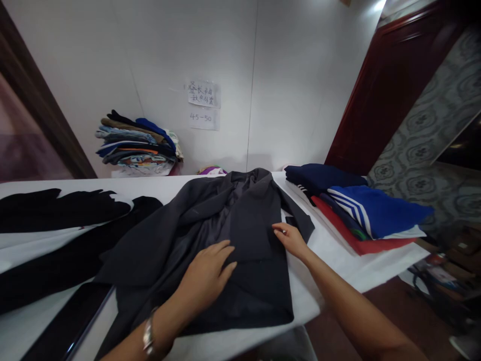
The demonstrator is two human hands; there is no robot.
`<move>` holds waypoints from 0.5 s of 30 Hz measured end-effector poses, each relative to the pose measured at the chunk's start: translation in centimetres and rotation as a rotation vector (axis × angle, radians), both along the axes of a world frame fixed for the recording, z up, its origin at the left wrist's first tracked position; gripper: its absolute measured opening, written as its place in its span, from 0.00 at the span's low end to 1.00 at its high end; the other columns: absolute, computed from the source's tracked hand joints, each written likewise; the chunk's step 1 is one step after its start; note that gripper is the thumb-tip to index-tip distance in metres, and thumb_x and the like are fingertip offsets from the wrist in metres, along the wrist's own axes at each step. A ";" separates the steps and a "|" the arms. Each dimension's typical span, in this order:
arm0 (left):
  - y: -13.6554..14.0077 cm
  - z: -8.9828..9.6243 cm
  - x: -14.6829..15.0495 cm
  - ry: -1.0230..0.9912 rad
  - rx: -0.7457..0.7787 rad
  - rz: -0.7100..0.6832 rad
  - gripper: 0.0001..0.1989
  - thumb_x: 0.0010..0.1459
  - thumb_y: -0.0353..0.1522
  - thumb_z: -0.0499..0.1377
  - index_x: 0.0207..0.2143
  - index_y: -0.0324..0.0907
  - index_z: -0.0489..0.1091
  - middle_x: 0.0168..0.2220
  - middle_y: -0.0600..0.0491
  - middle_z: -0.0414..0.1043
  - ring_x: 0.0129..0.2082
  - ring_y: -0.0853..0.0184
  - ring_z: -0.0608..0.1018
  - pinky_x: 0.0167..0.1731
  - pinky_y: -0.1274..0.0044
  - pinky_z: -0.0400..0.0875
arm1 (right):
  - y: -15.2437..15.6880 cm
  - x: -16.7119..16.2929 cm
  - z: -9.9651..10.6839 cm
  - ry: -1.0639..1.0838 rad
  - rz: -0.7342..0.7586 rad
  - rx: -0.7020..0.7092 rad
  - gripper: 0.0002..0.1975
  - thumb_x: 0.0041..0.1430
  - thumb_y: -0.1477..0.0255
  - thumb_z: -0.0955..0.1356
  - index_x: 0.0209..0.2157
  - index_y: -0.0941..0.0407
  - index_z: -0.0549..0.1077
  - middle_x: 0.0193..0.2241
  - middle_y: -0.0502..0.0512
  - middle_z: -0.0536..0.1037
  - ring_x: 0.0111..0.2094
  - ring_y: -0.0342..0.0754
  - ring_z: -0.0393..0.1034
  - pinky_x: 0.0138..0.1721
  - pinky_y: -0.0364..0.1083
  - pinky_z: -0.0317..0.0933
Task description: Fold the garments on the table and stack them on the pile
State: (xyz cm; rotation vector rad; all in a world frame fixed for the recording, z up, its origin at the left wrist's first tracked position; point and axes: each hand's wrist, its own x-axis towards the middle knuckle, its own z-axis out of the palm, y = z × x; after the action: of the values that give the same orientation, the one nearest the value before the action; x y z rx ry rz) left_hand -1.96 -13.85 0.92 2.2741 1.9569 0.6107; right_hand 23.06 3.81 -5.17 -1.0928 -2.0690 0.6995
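A dark grey jacket (251, 230) lies spread on the white-covered table, its collar toward the wall and its front parted over a dark lining. My left hand (210, 271), a silver bracelet at its wrist, rests over the lower middle of the jacket with its fingers stretched out. Along the jacket's right edge, my right hand (290, 239) has thumb and forefinger drawn close together on the cloth, beside the right sleeve. The left sleeve fans out toward the lower left.
Folded clothes (139, 145) are piled at the back left. Blue, red and navy garments (379, 210) are stacked at right. Black garments (63, 210) and a dark, glossy flat object (71, 321) lie at left. Handwritten paper notes (204, 105) hang on the wall.
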 end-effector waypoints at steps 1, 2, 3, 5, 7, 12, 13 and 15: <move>1.2 0.6 1.1 0.035 -0.048 -0.047 0.19 0.61 0.37 0.54 0.53 0.43 0.70 0.57 0.46 0.68 0.57 0.58 0.70 0.56 0.63 0.65 | 0.7 0.4 -0.4 -0.082 -0.050 0.021 0.16 0.58 0.70 0.64 0.45 0.55 0.76 0.47 0.59 0.77 0.49 0.52 0.71 0.50 0.51 0.64; 2.5 0.8 2.2 0.069 -0.092 -0.088 0.21 0.60 0.38 0.55 0.54 0.42 0.69 0.58 0.45 0.68 0.57 0.56 0.70 0.55 0.62 0.65 | 1.2 0.7 -0.9 -0.170 -0.096 0.042 0.17 0.58 0.71 0.64 0.47 0.57 0.75 0.49 0.60 0.76 0.51 0.53 0.69 0.52 0.52 0.63; 3.7 0.8 3.2 0.105 -0.138 -0.111 0.23 0.58 0.40 0.58 0.55 0.42 0.68 0.58 0.43 0.67 0.57 0.54 0.70 0.55 0.59 0.65 | 1.6 0.9 -1.4 -0.264 -0.137 0.068 0.18 0.58 0.71 0.64 0.50 0.58 0.74 0.52 0.62 0.73 0.55 0.54 0.66 0.55 0.53 0.60; 5.7 0.0 4.7 0.177 -0.222 -0.135 0.28 0.53 0.41 0.63 0.54 0.39 0.68 0.56 0.39 0.68 0.55 0.49 0.70 0.52 0.56 0.65 | 1.8 0.9 -2.2 -0.439 -0.187 0.130 0.20 0.60 0.70 0.63 0.53 0.59 0.72 0.56 0.65 0.70 0.59 0.56 0.61 0.59 0.55 0.54; 7.3 -1.4 5.5 0.206 -0.258 -0.139 0.26 0.50 0.40 0.65 0.50 0.36 0.71 0.51 0.37 0.70 0.53 0.46 0.71 0.50 0.55 0.66 | 1.8 0.9 -2.8 -0.544 -0.190 0.164 0.20 0.63 0.68 0.61 0.54 0.58 0.71 0.58 0.65 0.67 0.60 0.57 0.59 0.60 0.56 0.52; 9.0 -2.3 5.3 -0.335 -0.178 -0.045 0.07 0.55 0.31 0.59 0.29 0.35 0.73 0.39 0.44 0.76 0.47 0.57 0.76 0.51 0.66 0.66 | 2.0 1.3 -3.2 -0.517 -0.148 0.114 0.21 0.64 0.65 0.60 0.56 0.56 0.69 0.59 0.61 0.67 0.61 0.55 0.58 0.61 0.55 0.49; 9.3 -1.6 4.9 -0.432 -0.159 -0.027 0.10 0.57 0.32 0.56 0.27 0.35 0.72 0.36 0.47 0.77 0.45 0.60 0.77 0.49 0.68 0.66 | 2.1 1.4 -3.2 -0.488 -0.152 0.096 0.22 0.64 0.65 0.61 0.56 0.56 0.69 0.59 0.61 0.67 0.61 0.54 0.58 0.61 0.55 0.50; 9.8 0.5 3.6 -0.560 -0.110 0.005 0.18 0.61 0.36 0.49 0.28 0.31 0.71 0.34 0.50 0.77 0.42 0.64 0.77 0.47 0.72 0.67 | 2.3 1.6 -3.1 -0.427 -0.155 0.069 0.24 0.64 0.64 0.61 0.57 0.58 0.67 0.58 0.62 0.68 0.60 0.54 0.60 0.61 0.54 0.51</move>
State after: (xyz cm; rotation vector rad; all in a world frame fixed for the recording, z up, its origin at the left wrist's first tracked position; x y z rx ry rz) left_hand 1.62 -4.03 1.42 1.7745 1.6691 0.9833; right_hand 24.62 6.08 -8.32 -1.4414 -2.3043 0.3346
